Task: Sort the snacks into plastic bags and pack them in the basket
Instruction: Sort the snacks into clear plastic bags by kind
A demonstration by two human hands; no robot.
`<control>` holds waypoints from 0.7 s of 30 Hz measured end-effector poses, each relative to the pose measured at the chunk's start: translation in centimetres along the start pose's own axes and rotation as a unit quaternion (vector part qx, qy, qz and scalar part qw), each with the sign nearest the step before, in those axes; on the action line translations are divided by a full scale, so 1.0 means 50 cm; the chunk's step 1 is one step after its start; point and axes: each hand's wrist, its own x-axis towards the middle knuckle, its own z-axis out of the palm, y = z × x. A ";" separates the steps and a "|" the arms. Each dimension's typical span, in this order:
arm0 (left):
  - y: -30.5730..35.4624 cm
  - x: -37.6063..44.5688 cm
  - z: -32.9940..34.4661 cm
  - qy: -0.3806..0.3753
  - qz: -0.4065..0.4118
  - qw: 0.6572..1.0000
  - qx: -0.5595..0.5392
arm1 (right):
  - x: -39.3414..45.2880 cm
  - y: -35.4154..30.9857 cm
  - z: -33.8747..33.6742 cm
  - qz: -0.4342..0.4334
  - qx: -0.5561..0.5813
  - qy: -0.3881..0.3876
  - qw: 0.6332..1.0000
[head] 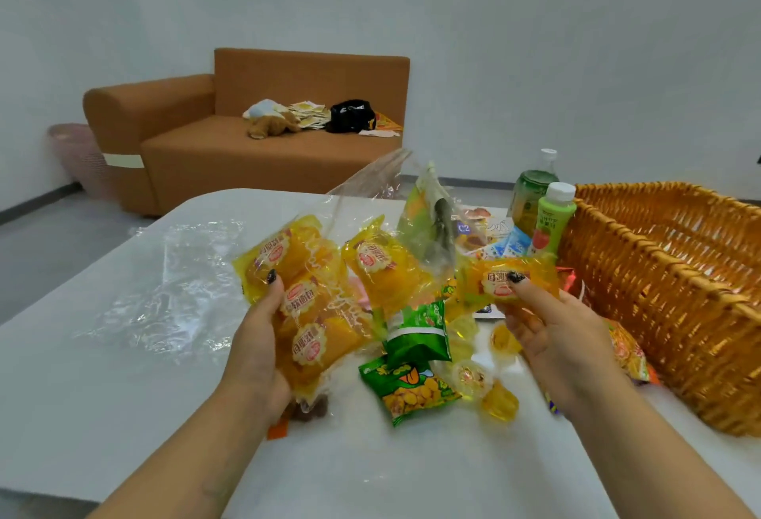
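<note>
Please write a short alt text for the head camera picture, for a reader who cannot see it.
Over a white table, the left hand holds a clear plastic bag of yellow cake packets, and the right hand pinches one more yellow cake packet. Loose snacks lie between them; a wicker basket stands at the right.

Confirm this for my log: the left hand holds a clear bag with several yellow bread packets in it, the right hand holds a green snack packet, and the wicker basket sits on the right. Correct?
Not quite. In the head view the right hand holds a single yellow bread packet, not a green one; the green snack packets lie on the table. The left hand does hold the clear bag of yellow packets, and the wicker basket sits on the right.
</note>
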 end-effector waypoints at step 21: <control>-0.015 -0.036 -0.043 -0.010 0.034 0.984 0.172 | -0.025 -0.039 0.028 0.104 -0.090 -0.208 0.968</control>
